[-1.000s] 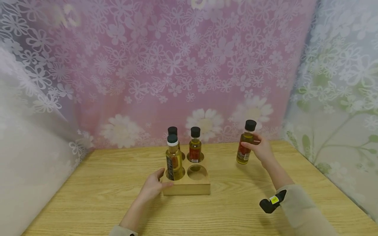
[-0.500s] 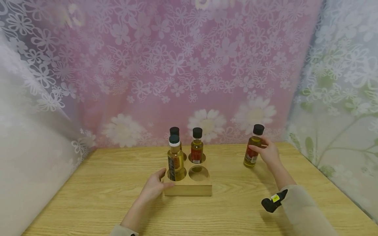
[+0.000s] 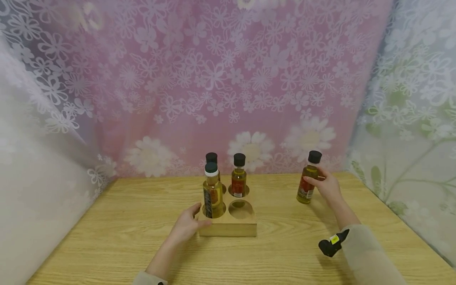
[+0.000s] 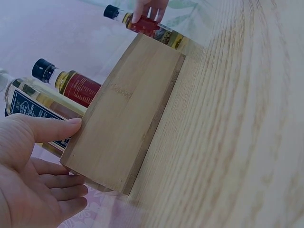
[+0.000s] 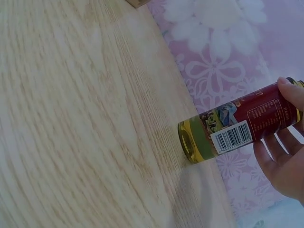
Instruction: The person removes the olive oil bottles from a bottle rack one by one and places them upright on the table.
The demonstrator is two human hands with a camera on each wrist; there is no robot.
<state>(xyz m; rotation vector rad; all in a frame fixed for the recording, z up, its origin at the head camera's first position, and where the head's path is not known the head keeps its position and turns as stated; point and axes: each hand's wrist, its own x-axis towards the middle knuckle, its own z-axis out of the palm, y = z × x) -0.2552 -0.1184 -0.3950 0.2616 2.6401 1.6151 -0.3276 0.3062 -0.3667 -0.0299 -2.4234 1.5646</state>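
My right hand (image 3: 328, 187) grips a small oil bottle (image 3: 308, 184) with a black cap and red label, at the right of the table. The bottle leans slightly, its base close over the wood. In the right wrist view its barcode and glass bottom (image 5: 187, 142) show. My left hand (image 3: 184, 226) holds the front left corner of a wooden bottle rack (image 3: 228, 229), thumb at the front edge and fingers along the side. A taller oil bottle (image 3: 212, 194) with a dark green cap stands in the front left hole. A red-labelled bottle (image 3: 239, 180) fills the back right hole.
Another black-capped bottle (image 3: 211, 157) stands in the back left hole, mostly hidden behind the taller one. The front right hole (image 3: 241, 209) holds no bottle. Floral curtains (image 3: 178, 79) hang behind and beside the wooden table (image 3: 107, 237).
My right hand has carried the oil bottle to the right, away from the rack, and slightly lower. My left hand keeps its place on the rack; the view has shifted a little.
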